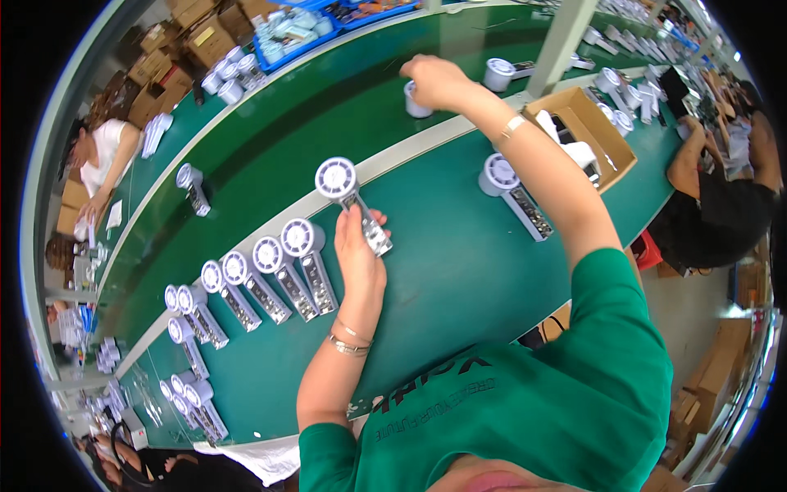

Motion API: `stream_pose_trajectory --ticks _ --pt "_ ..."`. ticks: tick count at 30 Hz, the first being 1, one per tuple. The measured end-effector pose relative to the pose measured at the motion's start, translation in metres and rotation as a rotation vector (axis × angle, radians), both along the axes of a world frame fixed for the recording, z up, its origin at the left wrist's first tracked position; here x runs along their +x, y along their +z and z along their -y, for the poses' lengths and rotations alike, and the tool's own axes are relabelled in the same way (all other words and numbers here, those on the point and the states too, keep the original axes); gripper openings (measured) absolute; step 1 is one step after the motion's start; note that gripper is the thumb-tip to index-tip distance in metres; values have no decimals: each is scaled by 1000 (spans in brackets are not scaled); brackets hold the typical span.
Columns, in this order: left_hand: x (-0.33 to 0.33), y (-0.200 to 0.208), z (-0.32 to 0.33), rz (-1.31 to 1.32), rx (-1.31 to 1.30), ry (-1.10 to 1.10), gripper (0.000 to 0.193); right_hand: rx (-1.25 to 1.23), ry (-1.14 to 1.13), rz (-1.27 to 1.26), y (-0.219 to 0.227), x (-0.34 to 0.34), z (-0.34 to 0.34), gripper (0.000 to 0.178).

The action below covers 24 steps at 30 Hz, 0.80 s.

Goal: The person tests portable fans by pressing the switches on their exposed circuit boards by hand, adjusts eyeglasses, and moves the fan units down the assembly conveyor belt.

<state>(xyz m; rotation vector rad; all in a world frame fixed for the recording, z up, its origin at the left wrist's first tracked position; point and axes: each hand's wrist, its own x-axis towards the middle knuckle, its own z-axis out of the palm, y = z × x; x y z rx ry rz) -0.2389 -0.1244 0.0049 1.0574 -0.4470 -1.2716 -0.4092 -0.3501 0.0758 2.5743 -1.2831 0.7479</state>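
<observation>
My left hand [357, 242] is closed around the handle of a white handheld fan [337, 178], its round head pointing away from me and circuit parts showing along the open handle. Out over the far green belt, my right hand [438, 84] is bent with curled fingers at another white handheld fan [418, 104]; the hand hides most of that fan. On the bench below my right forearm lies a handheld fan [498, 175] with its handle uncovered. To the left of my left hand, several similar fans [302, 237] lie in a slanting row.
A pale rail [270, 228] divides the bench [443, 279] from the belt [270, 123]. An open cardboard box [602, 135] with white parts stands at the right, near a metal post [561, 49]. Blue trays [297, 37] hold parts across the belt. Other people work at both sides.
</observation>
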Motion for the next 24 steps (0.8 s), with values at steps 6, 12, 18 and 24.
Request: stream_pose_trajectory --ticks 6,12,18,24 --pt "7 -9 -14 -16 -93 -159 27 565 -254 -444 -34 -29 43 27" --pt "9 -5 -20 115 -84 -157 28 625 -25 -239 10 0 -27 33" --pt "3 -2 -22 78 -74 -76 24 1112 112 635 -8 4 -151 32" --pt "11 -7 -26 20 -58 24 20 1349 38 1010 -68 15 -190 33"
